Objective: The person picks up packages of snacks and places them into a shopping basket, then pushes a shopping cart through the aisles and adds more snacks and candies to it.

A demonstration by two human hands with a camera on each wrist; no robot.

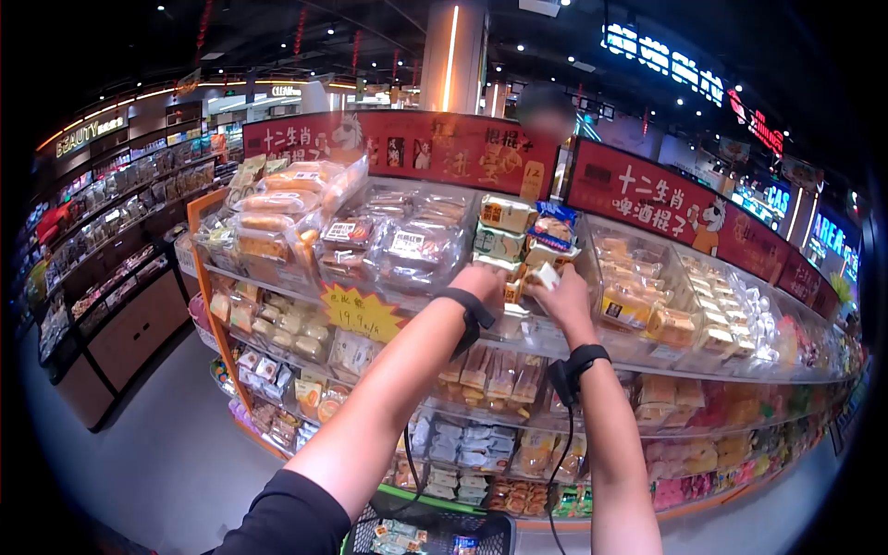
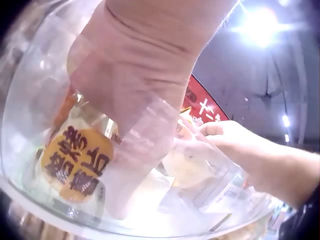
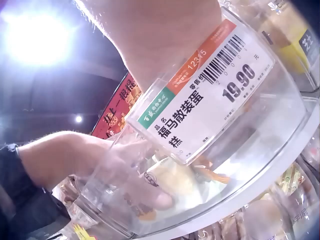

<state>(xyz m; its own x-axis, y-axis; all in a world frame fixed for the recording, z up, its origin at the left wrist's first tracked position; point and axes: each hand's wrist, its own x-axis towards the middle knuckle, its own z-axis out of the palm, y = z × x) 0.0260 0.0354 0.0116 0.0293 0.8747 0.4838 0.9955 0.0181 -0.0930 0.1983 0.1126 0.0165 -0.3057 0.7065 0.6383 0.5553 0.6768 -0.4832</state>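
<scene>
Left hand [image 2: 135, 65] fingers blur behind the bin [image 2: 20, 125] wall; grip indeterminate. Right hand [image 1: 561, 298] packet [image 1: 548, 275]: print unreadable.

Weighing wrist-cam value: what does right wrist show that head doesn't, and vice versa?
Right wrist only: the price tag, readable as 19.90. Head only: the basket below, the yellow sign, and a packet pinched by the right hand. Both: the left hand reaching into the clear bin.

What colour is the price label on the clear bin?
The paper price label is white with a green-and-orange band; right wrist view.
</scene>
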